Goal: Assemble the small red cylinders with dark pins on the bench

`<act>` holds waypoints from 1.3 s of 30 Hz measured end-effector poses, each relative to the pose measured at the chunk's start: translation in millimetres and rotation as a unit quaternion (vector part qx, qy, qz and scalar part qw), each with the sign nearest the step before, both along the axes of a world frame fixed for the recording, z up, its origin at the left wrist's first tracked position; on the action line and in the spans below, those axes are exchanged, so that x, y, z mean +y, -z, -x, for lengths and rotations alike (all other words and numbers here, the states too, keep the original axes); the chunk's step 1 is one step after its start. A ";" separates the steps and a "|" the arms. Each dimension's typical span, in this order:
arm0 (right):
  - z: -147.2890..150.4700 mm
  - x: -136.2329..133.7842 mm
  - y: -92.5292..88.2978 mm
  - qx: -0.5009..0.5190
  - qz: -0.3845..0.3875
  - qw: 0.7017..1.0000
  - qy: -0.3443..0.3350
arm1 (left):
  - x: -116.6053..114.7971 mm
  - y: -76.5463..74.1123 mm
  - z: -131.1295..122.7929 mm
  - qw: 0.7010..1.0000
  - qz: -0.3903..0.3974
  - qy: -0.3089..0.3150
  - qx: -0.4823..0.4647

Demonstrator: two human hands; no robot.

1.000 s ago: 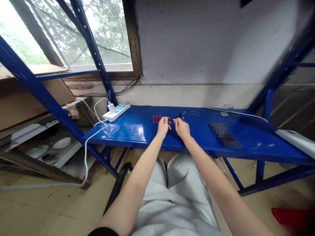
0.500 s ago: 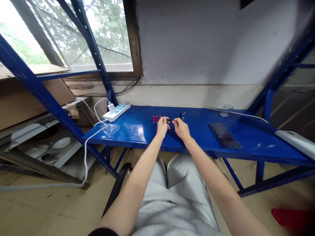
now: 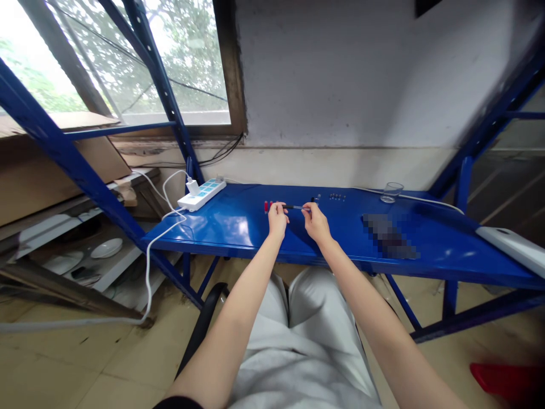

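Over the blue metal table (image 3: 238,227) both my hands pinch the two ends of a thin pen-like rod (image 3: 297,207), dark at the left and silvery at the right. My left hand (image 3: 277,219) closes on its dark end. My right hand (image 3: 315,221) closes on its right end. Small red caps (image 3: 266,205) stand in a row just left of my left hand. A small dark piece (image 3: 313,200) and a row of tiny dark parts (image 3: 336,196) lie beyond my right hand.
A white power strip (image 3: 201,193) with a white cable sits at the table's back left. An empty glass (image 3: 392,191) stands at the back right, a blurred-out patch (image 3: 389,236) lies right of centre, and a white object (image 3: 511,241) pokes in at the far right. Blue shelf struts flank the table.
My hands have drawn apart, and more of the thin rod shows between them. Both hands have also shifted slightly farther away over the table.
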State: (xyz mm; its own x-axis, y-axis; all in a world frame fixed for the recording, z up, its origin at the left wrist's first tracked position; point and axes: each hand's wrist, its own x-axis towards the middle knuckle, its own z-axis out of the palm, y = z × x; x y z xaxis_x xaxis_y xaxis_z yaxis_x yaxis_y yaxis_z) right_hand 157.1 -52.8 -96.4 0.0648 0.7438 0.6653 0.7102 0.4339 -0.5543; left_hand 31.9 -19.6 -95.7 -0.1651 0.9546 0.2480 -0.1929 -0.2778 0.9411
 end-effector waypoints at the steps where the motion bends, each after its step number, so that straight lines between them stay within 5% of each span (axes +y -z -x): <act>1: -0.5 0.2 0.1 0.009 -0.004 1.000 0.001 | 0.4 0.1 0.3 1.000 0.003 -0.013 -0.004; 4: -1.9 0.7 -0.6 0.044 -0.023 0.999 -0.004 | -0.6 -1.0 0.3 1.000 0.012 -0.015 -0.003; 10: -3.0 4.1 -0.4 0.075 -0.042 0.995 -0.047 | -7.7 -5.9 -3.2 0.989 -0.011 0.129 0.072; 21: -2.8 7.8 1.4 0.039 -0.002 0.991 -0.131 | -8.4 -7.0 -1.4 0.988 -0.007 0.152 0.022; 31: -0.9 7.0 3.3 0.039 0.074 0.986 -0.145 | -8.2 -7.2 -0.7 0.988 -0.030 0.145 0.047; 39: -13.9 23.7 2.7 -0.015 0.100 0.995 -0.007 | -1.9 0.7 0.0 0.991 -0.097 0.019 0.086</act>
